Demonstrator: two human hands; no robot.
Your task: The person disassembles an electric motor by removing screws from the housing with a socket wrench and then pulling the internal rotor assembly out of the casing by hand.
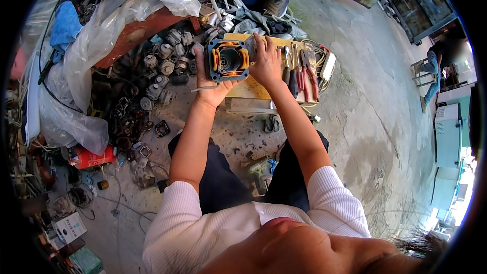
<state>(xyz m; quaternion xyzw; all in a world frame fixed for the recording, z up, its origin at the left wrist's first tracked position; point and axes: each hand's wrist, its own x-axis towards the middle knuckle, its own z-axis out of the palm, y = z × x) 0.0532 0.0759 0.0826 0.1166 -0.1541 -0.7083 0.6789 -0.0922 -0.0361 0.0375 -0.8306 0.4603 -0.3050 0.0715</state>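
Note:
Above the far end of a low yellow-topped bench [253, 91], I hold a square dark motor housing [227, 77] with orange-and-yellow windings [215, 60] around its round hollow core. My left hand [215, 91] supports it from the left side and below, thumb up along its edge. My right hand [266, 63] curls at its right side, fingers bent over a greyish part that I cannot make out clearly. A pale thin lead [204, 89] sticks out by my left palm. Just right of my right hand, screwdrivers [293, 78] and red-handled pliers [310, 73] lie on the bench.
Many grey motor parts [165, 66] are heaped on the floor to the left, beside clear plastic sheeting [86, 71]. A white power strip [328, 66] with cables lies at the bench's right end. Concrete floor [365, 101] stretches right, where another person [432, 66] sits far off.

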